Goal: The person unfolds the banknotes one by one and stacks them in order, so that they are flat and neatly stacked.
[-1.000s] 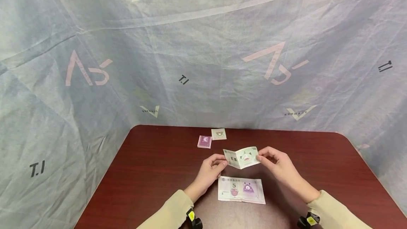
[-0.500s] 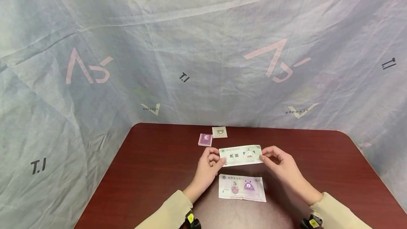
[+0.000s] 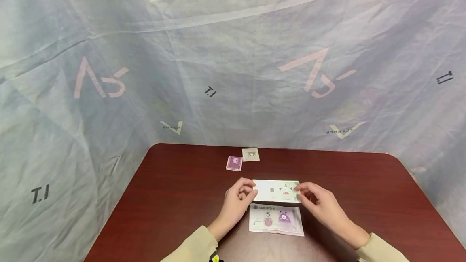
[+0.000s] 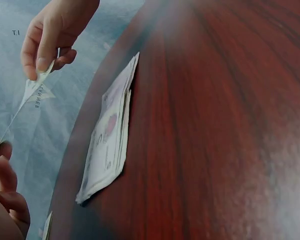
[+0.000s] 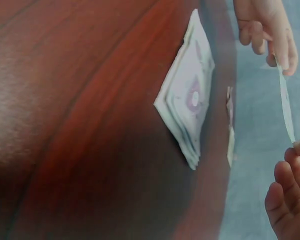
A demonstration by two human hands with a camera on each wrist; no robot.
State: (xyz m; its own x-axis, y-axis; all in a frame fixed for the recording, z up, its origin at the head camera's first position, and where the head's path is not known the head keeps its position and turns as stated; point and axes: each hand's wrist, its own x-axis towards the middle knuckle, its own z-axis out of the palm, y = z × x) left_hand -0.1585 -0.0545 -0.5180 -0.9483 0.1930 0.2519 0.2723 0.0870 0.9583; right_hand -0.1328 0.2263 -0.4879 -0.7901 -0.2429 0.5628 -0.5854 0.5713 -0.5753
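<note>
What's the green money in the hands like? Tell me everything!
The pale green note looks like thin paper, a long rectangle with a pointy-eared creature on its right half; glare washes out the left. It's nearly flat, raised off the table, beyond the pile marked 5. The left hand pinches its left end, the right hand its right.

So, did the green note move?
Yes: in the head view, the green note has moved nearer the stack of purple notes below it.
</note>
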